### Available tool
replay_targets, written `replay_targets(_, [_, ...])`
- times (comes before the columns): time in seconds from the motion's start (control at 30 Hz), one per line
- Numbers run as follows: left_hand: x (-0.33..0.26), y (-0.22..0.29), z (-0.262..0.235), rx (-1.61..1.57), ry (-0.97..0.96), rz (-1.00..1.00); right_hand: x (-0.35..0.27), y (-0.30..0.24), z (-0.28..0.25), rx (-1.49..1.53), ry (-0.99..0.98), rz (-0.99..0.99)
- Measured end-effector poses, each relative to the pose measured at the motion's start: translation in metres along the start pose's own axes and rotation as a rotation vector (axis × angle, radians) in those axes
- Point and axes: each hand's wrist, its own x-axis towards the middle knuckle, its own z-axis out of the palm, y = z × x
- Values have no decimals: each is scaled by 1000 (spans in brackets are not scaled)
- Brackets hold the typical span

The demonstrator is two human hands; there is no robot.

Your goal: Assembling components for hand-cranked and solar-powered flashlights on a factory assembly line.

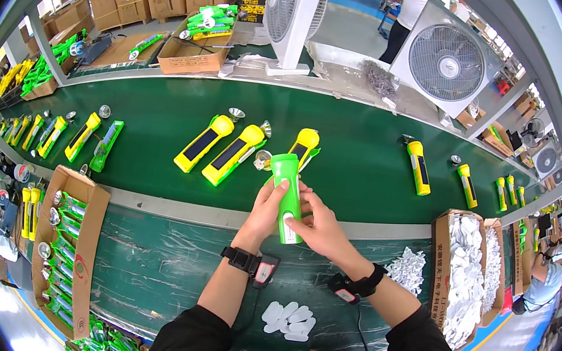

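Note:
Both my hands hold one green flashlight housing [286,170] upright over the near edge of the belt. My left hand [264,210] is closed round its left side, with the thumb on the front. From the right, my right hand [322,227] grips the lower part, its thumb by a white piece [289,221] on the housing. Just behind stands a yellow-and-green flashlight [307,140], partly hidden by the green one. Beside it on the belt lie two more yellow flashlights [237,154] with dark panels and loose silver reflectors [235,113].
A green conveyor belt [350,176] carries more flashlights on both sides. On the bench lie oval white pieces [289,321] and a heap of small white parts [407,269]. Cardboard boxes stand left [89,251] and right [442,263]. Fans [448,61] stand beyond the belt.

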Motion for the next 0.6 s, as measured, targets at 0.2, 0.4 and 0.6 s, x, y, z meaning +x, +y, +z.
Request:
replay_targets(0.2, [8, 2, 0, 58, -66, 40, 4, -8, -19, 56, 58, 3])
replay_targets(0.4, [4, 4, -8, 31, -218, -77, 39, 6, -115, -654, 650, -203])
replay_targets(0.6, [0, 1, -8, 19, -245, -85, 81, 55, -192, -1255, 777, -3])
